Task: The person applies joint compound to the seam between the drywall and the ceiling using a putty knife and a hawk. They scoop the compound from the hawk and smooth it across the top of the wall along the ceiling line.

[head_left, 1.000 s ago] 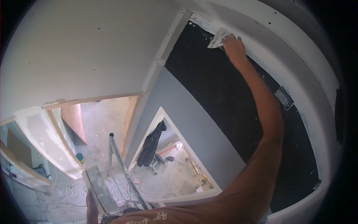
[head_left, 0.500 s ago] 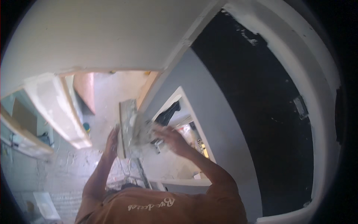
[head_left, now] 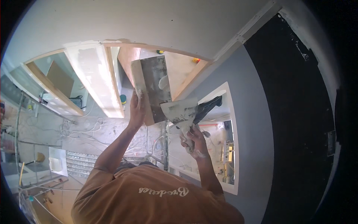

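Observation:
My left hand (head_left: 137, 110) grips the edge of a flat rectangular mud board (head_left: 153, 86), grey with white compound smeared on it, held up in front of me. My right hand (head_left: 192, 140) is shut on the handle of a wide plastering knife (head_left: 180, 110); its blade rests against the lower right corner of the board. White compound coats the blade and my right fingers. Both forearms come up from my orange shirt at the bottom.
A white ceiling (head_left: 149, 18) spreads above. A grey wall (head_left: 253, 112) holds a white-framed opening (head_left: 228, 112). A black wall panel (head_left: 298, 112) edged in white compound is at right. Far below lie a scaffold frame (head_left: 164, 138), cables and a littered floor (head_left: 85, 130).
My right hand came down from the top corner of the black panel and brought the knife to the board. My left hand raised the board higher, and my view turned downward.

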A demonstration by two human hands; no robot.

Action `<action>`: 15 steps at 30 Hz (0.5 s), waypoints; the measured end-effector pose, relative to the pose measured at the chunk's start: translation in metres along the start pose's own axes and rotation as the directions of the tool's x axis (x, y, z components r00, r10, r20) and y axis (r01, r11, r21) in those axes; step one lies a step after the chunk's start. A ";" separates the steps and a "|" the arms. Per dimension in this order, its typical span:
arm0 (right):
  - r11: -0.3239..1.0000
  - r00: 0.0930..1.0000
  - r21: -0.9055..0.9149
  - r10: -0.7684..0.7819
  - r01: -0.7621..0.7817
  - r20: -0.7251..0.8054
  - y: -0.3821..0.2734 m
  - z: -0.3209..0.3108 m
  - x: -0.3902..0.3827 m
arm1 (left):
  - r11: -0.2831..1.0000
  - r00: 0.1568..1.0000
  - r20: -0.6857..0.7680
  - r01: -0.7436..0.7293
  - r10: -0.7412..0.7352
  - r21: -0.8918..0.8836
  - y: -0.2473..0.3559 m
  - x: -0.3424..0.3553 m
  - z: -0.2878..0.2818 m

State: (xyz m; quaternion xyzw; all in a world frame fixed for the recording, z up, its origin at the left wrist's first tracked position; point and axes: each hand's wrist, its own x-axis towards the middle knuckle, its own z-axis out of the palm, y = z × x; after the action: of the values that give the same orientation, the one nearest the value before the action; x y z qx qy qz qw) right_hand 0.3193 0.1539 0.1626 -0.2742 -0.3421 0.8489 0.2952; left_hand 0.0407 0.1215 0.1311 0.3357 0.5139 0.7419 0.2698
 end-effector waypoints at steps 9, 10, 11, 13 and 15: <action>0.998 0.996 0.041 -0.045 0.042 0.082 -0.006 0.015 0.034 | 0.996 0.997 0.077 -0.029 0.023 0.081 0.019 -0.018 -0.002; 0.998 0.996 0.044 -0.047 0.044 0.074 -0.006 0.016 0.036 | 0.996 0.994 0.107 -0.043 0.035 0.080 0.019 -0.021 -0.002; 0.998 0.996 0.051 -0.049 0.045 0.075 -0.006 0.015 0.038 | 0.995 0.993 0.111 -0.044 0.034 0.086 0.019 -0.025 -0.003; 0.990 0.976 0.110 -0.108 0.088 0.188 -0.012 0.012 0.041 | 0.992 0.987 0.134 -0.096 0.084 0.086 0.020 -0.029 0.001; 0.984 0.974 0.055 -0.178 0.172 0.140 -0.016 0.011 0.039 | 0.998 0.991 0.129 -0.029 0.020 0.063 0.021 -0.028 -0.003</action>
State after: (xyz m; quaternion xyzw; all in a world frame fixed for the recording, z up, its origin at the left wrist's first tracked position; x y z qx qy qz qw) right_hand 0.2912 0.1857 0.1712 -0.1746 -0.3673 0.8443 0.3488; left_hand 0.0553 0.0923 0.1437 0.3975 0.5151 0.7050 0.2821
